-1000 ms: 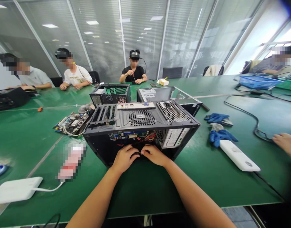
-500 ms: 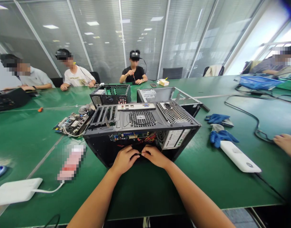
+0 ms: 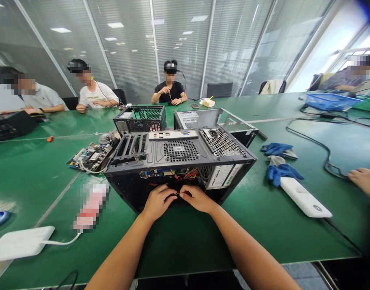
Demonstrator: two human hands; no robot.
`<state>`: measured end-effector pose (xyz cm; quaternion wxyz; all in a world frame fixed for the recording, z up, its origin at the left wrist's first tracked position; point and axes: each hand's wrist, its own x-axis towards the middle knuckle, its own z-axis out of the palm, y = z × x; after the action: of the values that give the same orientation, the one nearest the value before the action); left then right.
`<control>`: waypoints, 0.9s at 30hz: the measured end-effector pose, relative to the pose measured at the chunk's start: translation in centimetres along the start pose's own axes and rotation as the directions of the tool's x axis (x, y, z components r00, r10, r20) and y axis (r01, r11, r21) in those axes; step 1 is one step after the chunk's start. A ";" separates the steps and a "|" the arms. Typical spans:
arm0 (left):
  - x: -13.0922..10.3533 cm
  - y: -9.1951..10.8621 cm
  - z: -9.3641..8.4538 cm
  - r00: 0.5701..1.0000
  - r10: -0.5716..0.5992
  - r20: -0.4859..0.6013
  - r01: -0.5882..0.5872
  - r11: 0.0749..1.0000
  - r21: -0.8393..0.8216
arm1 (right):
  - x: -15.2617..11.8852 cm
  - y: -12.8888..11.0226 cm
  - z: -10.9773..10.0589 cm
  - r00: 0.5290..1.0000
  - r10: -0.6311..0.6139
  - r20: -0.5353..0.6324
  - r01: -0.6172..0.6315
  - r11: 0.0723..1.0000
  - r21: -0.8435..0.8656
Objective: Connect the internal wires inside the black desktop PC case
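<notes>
A black computer case (image 3: 179,151) lies in front of me with its rear panel facing up and its near side uncovered. Inside show a power supply (image 3: 223,177) with a white label, a blue circuit board (image 3: 168,173) and a bundle of red and yellow wires (image 3: 189,175). At the case's near opening, my left hand (image 3: 159,201) and my right hand (image 3: 197,198) meet fingertip to fingertip. Both are closed in a pinch on a thin cable (image 3: 178,193), dark with a bit of yellow. Its ends are hidden by the fingers.
Two more cases (image 3: 139,119) stand behind mine, with a loose circuit board (image 3: 92,156) at left. Blue gloves (image 3: 283,171) and a white power bank (image 3: 306,198) lie right. Another person's hand (image 3: 364,181) rests at the right edge; people sit across the green table (image 3: 294,241).
The view has shifted very slightly. Both hands stay pinched at the same spot on the cable, with hardly any movement.
</notes>
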<state>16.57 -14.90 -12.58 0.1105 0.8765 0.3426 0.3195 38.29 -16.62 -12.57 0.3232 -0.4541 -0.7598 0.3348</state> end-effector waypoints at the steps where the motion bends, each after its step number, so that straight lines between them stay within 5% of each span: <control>1: -0.1 0.0 0.0 1.000 0.004 -0.006 -0.004 1.000 0.002 | 0.0 0.0 0.0 1.000 0.008 0.013 -0.008 1.000 0.003; 27: -0.3 0.1 -0.1 1.000 0.001 -0.002 -0.001 1.000 -0.013 | 0.2 0.3 0.1 1.000 -0.004 0.021 0.002 0.997 0.073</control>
<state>16.39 -15.22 -12.62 0.1158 0.8755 0.3404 0.3228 38.32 -16.39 -12.80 0.3321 -0.4374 -0.7510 0.3664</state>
